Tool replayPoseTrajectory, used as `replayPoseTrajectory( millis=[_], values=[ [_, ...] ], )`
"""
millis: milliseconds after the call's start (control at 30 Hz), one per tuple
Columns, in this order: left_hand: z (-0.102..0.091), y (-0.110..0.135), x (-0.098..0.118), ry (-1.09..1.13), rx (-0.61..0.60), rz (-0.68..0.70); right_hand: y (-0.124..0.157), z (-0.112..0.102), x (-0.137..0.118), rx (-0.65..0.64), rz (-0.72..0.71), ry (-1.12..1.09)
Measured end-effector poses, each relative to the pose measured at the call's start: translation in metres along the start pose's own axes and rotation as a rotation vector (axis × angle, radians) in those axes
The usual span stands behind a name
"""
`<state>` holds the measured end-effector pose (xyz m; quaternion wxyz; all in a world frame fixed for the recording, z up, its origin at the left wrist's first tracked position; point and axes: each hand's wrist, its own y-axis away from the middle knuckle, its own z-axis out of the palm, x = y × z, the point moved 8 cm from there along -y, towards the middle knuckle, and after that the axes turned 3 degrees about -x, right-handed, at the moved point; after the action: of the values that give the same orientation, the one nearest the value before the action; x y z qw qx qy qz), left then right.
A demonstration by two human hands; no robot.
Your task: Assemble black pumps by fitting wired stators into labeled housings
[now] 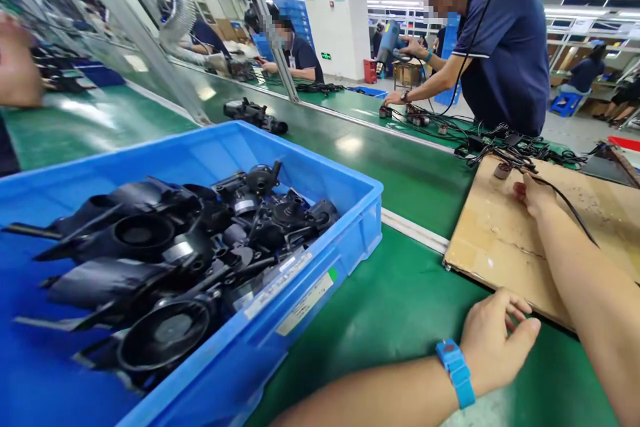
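My left hand (495, 340), with a blue wristband, rests on the green bench at the near edge of a brown cardboard sheet (505, 240). Its fingers are curled loosely and hold nothing that I can see. My right hand (535, 193) reaches out over the cardboard and is closed on a black cable (575, 213) that trails back along my forearm. Just beyond that hand lies a small round part (503, 170) among tangled black cables (505, 143).
A blue crate (350, 213) of several black plastic fan housings stands at my left. One black assembly (255, 115) lies on the green conveyor belt (400, 167). Across the belt a person in a dark blue shirt (500, 60) handles small parts with a tool. Other workers sit farther back.
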<state>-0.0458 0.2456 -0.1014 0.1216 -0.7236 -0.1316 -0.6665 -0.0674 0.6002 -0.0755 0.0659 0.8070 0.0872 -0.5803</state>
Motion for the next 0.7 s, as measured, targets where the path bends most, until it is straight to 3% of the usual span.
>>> replayPoseTrajectory(
  millis=[200,333,400,500,600,700],
  values=[
    [0.006,0.001,0.0,-0.07,-0.048,0.055,0.015,0.007,-0.005,-0.172,-0.011,0.224],
    [0.011,0.0,0.0,-0.13,-0.083,0.106,0.047,0.022,-0.021,-0.306,-0.202,0.432],
    [0.013,0.0,0.0,-0.153,-0.094,0.121,0.057,0.019,-0.039,-0.269,-0.351,0.527],
    [0.016,0.001,-0.001,-0.179,-0.102,0.137,0.058,0.001,-0.07,-0.067,-0.528,0.65],
    [0.018,0.002,-0.002,-0.191,-0.106,0.143,0.04,-0.012,-0.078,0.084,-0.54,0.772],
    [0.018,0.001,-0.001,-0.199,-0.116,0.136,0.019,-0.006,-0.059,0.042,-0.452,0.902]
  ],
)
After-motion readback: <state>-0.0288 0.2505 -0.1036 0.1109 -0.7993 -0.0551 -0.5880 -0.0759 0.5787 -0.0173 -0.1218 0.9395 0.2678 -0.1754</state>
